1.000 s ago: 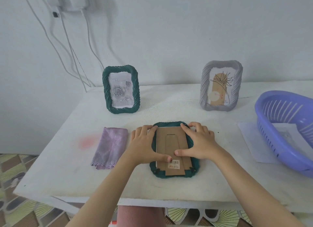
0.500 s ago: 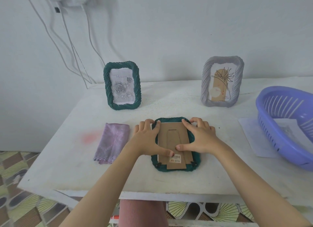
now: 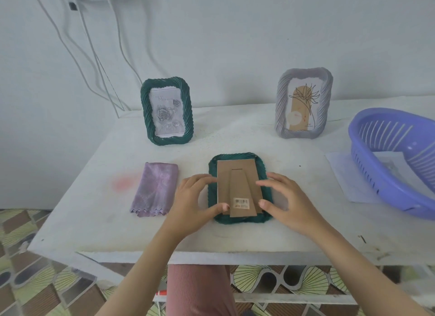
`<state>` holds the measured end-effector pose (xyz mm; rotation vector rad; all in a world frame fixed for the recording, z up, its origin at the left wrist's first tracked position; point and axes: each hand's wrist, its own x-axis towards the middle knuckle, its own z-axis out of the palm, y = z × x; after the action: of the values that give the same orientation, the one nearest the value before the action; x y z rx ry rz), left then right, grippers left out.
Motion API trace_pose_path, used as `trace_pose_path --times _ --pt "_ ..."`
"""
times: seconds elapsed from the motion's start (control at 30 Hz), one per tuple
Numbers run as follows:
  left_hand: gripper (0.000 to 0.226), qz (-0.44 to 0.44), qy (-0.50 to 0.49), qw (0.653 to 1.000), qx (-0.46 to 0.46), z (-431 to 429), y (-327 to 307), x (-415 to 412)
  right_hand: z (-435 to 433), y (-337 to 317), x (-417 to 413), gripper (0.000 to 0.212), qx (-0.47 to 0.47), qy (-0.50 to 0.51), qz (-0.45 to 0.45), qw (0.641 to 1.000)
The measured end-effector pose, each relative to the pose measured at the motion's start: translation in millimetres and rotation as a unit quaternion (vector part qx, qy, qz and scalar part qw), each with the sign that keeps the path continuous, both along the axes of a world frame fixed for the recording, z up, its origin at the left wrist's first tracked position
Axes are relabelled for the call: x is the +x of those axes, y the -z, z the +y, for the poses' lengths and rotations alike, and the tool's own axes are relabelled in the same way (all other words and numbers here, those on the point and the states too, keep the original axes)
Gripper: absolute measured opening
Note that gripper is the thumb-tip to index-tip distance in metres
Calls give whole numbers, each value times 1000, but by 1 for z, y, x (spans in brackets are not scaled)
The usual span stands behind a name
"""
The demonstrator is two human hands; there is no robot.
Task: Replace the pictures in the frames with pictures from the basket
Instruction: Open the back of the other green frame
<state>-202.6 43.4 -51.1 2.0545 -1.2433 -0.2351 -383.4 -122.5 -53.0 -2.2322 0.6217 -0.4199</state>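
Face-down green frame (image 3: 242, 219) sits in the near-middle of the white table (image 3: 235, 136), close to the front edge, brown cardboard backing (image 3: 237, 181) up. Its long axis runs straight away from the person. The fold-out stand narrows toward the far end, and the barcode sticker (image 3: 241, 203) is at the near end.

Room to move: there is bare tabletop beyond it, up to the two standing frames, the green frame (image 3: 167, 110) at far left and the grey frame (image 3: 303, 103) at far right. The folded purple cloth (image 3: 155, 188) lies just off to the left. A sheet of white paper (image 3: 346, 176) lies to the right, tucked under the purple basket (image 3: 367, 174), which holds a picture (image 3: 390, 165) and runs out of view on the right.

Left hand (image 3: 193, 205) is at the frame's left side, fingers loosely spread, fingertips by the backing's edge, thumb tip at its near-left corner. Right hand (image 3: 287, 202) mirrors it, thumb tip at the near-right corner. Neither hand is clamped on anything. I cannot tell whether they press down or only brush it.

Against half a second ago, both hands have slid back from the top corners toward the near end. The far half of the backing is now uncovered, and the frame itself lies in the same spot.
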Motion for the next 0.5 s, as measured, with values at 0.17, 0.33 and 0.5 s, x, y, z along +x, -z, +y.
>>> trace_pose_path --times 0.17,0.33,0.5 --pt "48 67 4 998 -10 23 10 -15 15 4 -22 33 4 -11 -9 1000" --pt "30 81 -19 996 -23 24 12 -20 19 3 -24 28 5 1 -7 1000" --pt "28 77 -21 997 -17 25 11 -22 18 3 -23 25 15 -3 -1 1000"
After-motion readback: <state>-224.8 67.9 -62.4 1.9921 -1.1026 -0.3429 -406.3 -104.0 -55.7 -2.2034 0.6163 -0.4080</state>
